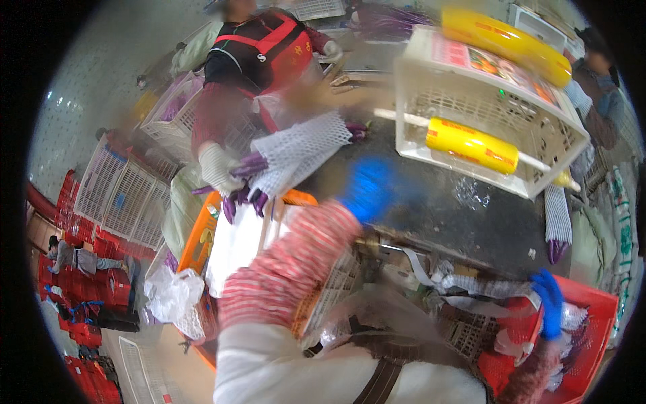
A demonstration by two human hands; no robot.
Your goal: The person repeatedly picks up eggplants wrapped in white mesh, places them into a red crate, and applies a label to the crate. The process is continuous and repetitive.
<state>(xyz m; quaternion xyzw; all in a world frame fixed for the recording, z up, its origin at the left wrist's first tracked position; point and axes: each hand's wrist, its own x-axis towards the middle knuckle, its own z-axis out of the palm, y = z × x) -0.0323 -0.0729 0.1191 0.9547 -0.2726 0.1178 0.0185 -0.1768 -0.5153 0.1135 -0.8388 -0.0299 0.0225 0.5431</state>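
Note:
My left hand [371, 189], in a blue glove, is blurred over the dark tabletop [429, 212]; whether it holds anything is unclear. My right hand [547, 305], also blue-gloved, is over the near side of a red plastic crate [595, 328], fingers extended and nothing visible in them. Left of my left hand, a co-worker's white knit glove [219, 166] is at a bundle of purple eggplants [250, 165] partly sleeved in white foam netting [308, 146]. Another net-sleeved eggplant bundle [557, 222] lies at the table's right end. Net-wrapped pieces [573, 318] sit inside the red crate.
A white plastic crate [404, 106] lies on its side, with a yellow film roll [472, 146] on a rod across it and another yellow roll [504, 45] on top. An orange basket [194, 247] with white sheets [237, 247] stands left. A co-worker [262, 55] is opposite.

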